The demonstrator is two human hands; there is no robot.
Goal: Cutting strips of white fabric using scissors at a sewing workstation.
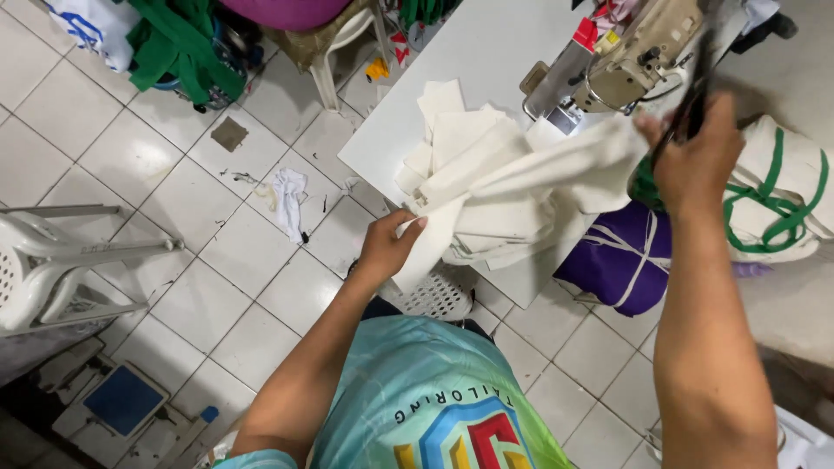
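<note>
My left hand (387, 247) pinches the near end of a strip of cream cloth (521, 187) at the front edge of the white sewing table (486, 43). The strip stretches up and right to my right hand (699, 152), which grips its far end together with a dark pair of scissors (695, 95). Under the strip lies a loose pile of cream cloth pieces (452, 130). A beige sewing machine (625, 56) stands on the table just behind my right hand.
A purple bundle tied with white tape (621, 256) and a cream bundle tied with green tape (782, 204) lie right of the table. A white plastic chair (52, 260) lies at left. Green cloth (178, 43), a stool (334, 52) and scraps (289, 195) sit on the tiled floor.
</note>
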